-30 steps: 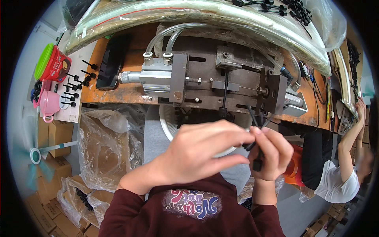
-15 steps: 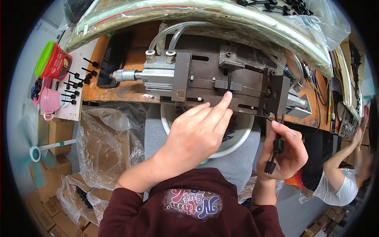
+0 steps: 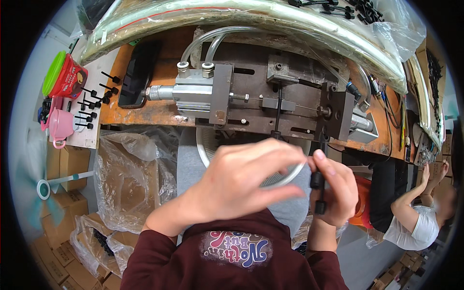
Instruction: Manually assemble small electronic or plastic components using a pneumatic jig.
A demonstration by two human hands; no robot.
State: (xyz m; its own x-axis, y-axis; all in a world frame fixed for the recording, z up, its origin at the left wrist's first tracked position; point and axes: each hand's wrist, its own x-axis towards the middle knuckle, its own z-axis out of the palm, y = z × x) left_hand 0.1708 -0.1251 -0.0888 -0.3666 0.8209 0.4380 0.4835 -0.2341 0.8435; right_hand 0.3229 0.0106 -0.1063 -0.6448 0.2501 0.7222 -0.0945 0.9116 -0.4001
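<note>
My right hand pinches several thin black rods with thick ends, which point down past the fingers. My left hand hovers over the lap, its thumb and fingers apart, fingertips close to those rods; it is slightly smeared by motion and appears to hold nothing. Beyond it a metal clamping fixture stands on the bench. Another black rod lies across the fixture's small centre block, its thick end toward me. Thin pins from both sides point at that block. The air cylinder is at the left.
A white basket rests on my lap, below the fixture. To the left are a phone, loose black rods, a red tub and a pink cup. A plastic-wrapped bundle spans the back. A co-worker sits at right.
My left hand has drawn back from the block toward my right hand, which has shifted left. The fixture's rod now extends farther toward me, and the pushers on both sides have moved inward.
</note>
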